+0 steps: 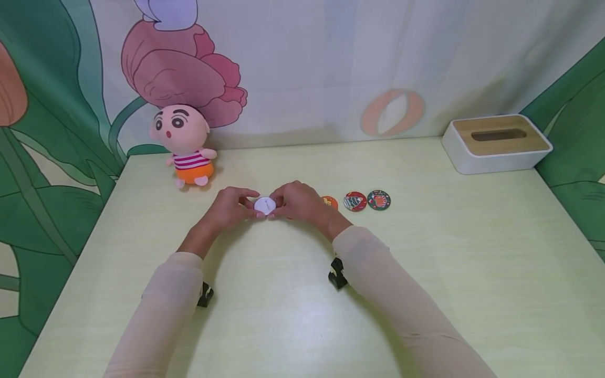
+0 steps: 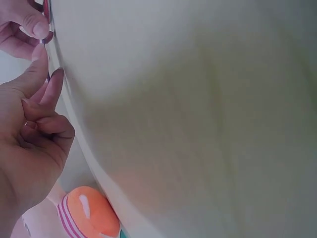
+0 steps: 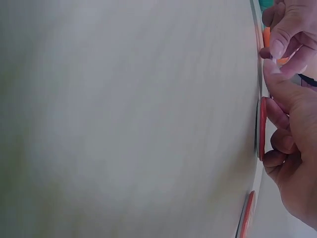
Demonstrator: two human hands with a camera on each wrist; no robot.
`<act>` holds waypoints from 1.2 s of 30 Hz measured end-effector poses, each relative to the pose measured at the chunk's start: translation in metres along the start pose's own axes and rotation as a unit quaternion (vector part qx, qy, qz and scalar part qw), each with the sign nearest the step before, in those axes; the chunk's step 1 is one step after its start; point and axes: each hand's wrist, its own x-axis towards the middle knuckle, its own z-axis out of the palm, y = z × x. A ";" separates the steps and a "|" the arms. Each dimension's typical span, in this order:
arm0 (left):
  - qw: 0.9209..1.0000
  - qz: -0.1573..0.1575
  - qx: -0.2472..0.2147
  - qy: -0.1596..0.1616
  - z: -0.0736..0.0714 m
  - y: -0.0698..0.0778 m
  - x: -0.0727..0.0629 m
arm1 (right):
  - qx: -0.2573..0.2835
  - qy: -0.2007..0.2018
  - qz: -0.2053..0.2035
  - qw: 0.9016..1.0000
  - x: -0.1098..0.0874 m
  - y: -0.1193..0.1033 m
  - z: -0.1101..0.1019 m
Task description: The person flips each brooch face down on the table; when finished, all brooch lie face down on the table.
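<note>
Both hands meet over the table and hold a small round white disc (image 1: 265, 206) between them, with a thin dark line on its upper face. My left hand (image 1: 235, 205) pinches its left edge between thumb and fingers, and my right hand (image 1: 299, 202) grips the right edge. In the left wrist view the thumb of the left hand (image 2: 32, 119) nearly meets the other thumb, the disc showing edge-on as a sliver. Below the right hand (image 3: 297, 134), in its wrist view, lies a red-rimmed disc (image 3: 262, 129).
To the right lie an orange disc (image 1: 330, 201), partly behind the right wrist, a red picture disc (image 1: 355, 201) and a dark green one (image 1: 379, 200). A plush doll (image 1: 189, 147) sits at the back left. A white tissue box with wooden lid (image 1: 496, 144) stands back right.
</note>
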 end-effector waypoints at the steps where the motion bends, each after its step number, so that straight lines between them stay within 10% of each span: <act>1: 1.000 0.004 0.002 0.000 0.000 0.000 0.000 | -0.003 -0.001 0.002 1.000 0.000 -0.001 0.000; 36: 0.999 -0.001 0.043 0.000 0.004 -0.001 -0.004 | -0.044 -0.031 0.013 0.998 0.001 -0.007 -0.002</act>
